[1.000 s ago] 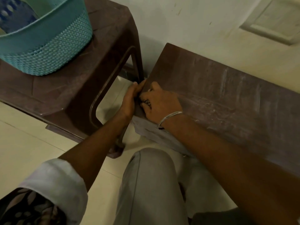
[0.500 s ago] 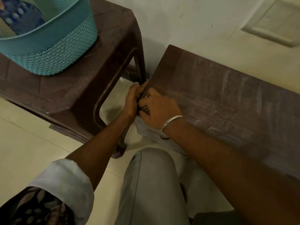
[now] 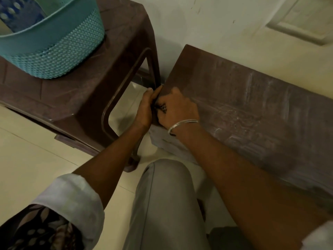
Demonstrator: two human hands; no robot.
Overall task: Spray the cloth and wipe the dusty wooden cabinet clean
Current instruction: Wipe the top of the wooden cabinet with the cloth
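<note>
Barely shifted, both hands' fingers (image 3: 163, 107) pinch a dark cloth (image 3: 162, 107) at the cabinet (image 3: 243, 105) corner.

Brown plastic stool (image 3: 75, 98) bearing teal basket (image 3: 59, 51), tiled floor (image 3: 30, 159)

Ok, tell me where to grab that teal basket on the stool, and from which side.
Grip the teal basket by its smooth upper rim band, coming down from above: it stands upright and open-topped on the brown stool. No handle shows in view, and the perforated lower wall flares and would likely slip.
</note>
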